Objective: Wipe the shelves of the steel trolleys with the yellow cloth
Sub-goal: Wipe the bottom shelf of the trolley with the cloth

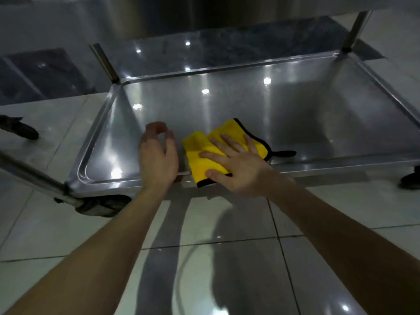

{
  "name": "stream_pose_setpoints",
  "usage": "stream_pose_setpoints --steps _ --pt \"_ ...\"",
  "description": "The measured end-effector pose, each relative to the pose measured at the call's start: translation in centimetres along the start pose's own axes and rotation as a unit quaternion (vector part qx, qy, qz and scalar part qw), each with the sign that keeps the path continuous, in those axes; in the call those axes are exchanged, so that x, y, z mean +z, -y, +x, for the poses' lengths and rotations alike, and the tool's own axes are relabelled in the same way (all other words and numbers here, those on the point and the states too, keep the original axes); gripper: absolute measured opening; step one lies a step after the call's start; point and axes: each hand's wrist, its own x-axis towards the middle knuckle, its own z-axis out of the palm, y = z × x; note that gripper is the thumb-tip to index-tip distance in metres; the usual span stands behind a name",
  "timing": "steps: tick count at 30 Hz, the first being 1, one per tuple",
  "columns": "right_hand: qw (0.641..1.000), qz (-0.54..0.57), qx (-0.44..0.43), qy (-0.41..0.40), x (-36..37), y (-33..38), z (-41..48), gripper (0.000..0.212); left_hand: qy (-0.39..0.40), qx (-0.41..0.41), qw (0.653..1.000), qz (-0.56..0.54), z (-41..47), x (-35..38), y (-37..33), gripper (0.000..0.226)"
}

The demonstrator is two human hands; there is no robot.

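A folded yellow cloth with black trim lies on the bottom shelf of a steel trolley, near the shelf's front rim. My right hand presses flat on the cloth with its fingers spread. My left hand hovers just left of the cloth over the front rim, fingers loosely curled, holding nothing. The shelf is a shallow steel tray with raised edges and bright light reflections.
Steel corner posts rise at the back left and back right. Black castors sit at the front left and far right. A second trolley's shelf stands at left. Glossy white floor tiles lie in front.
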Motion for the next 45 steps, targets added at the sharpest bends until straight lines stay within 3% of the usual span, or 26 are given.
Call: stream_pose_setpoints --steps 3,6,13,18,21,27,30,33,39,41,45 --pt "1.000 0.006 0.006 0.006 -0.1 0.1 0.6 0.064 -0.014 -0.001 0.988 0.153 2.3 -3.9 5.1 0.050" --pt "1.000 0.008 0.017 0.025 -0.5 -0.2 2.8 0.074 -0.016 -0.057 0.972 0.227 3.2 -6.5 8.9 0.063" --pt "0.993 -0.028 0.099 0.051 -0.8 -0.7 18.0 0.086 -0.015 -0.020 0.972 0.234 2.9 -5.7 10.2 0.064" --pt "0.992 -0.038 0.097 0.067 0.2 4.0 25.3 0.085 -0.019 -0.013 0.975 0.222 3.1 -5.8 10.3 0.062" --pt "0.996 -0.027 0.056 0.064 1.0 6.7 23.3 0.075 -0.032 -0.011 0.979 0.202 3.2 -6.0 10.3 0.062" --pt "0.996 -0.011 -0.067 0.053 1.6 8.5 10.9 0.065 -0.037 -0.011 0.993 0.114 2.9 -6.4 9.8 0.049" --pt "0.995 -0.029 -0.091 0.030 1.8 8.3 6.1 0.066 -0.010 0.020 0.999 0.027 2.1 -7.6 9.7 0.035" --pt "0.994 -0.047 -0.096 0.020 1.9 8.4 4.1 0.066 -0.053 0.047 0.997 -0.008 -0.4 -10.1 10.3 0.019" --pt "0.991 -0.103 -0.085 0.023 2.4 10.1 4.3 0.069 -0.236 -0.157 0.958 -0.048 -3.7 -17.7 14.9 0.043" --pt "0.989 -0.123 -0.078 0.023 2.9 11.4 5.0 0.067 -0.203 -0.158 0.966 -0.040 -1.9 -20.4 16.1 0.052" --pt "0.983 -0.165 -0.076 0.010 4.3 15.6 7.4 0.067 -0.051 -0.033 0.997 -0.049 1.2 -23.0 15.9 0.049"
